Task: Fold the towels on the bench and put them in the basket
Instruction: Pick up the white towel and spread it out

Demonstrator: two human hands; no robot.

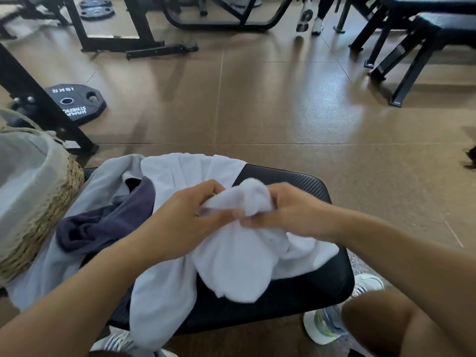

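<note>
Beside the bench (296, 181), basket (51, 202) holds grey cloth (23, 176).

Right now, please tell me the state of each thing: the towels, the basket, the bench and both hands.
White terry towel: bunched, unfolded, held up by both hands.
Dark navy towel: crumpled on the bench.
Light grey towel: spread loose, hanging over the edge.
Woven straw basket: upright, lined with fabric.
Black padded bench: covered by towels.
Left hand: gripping.
Right hand: gripping.
</note>
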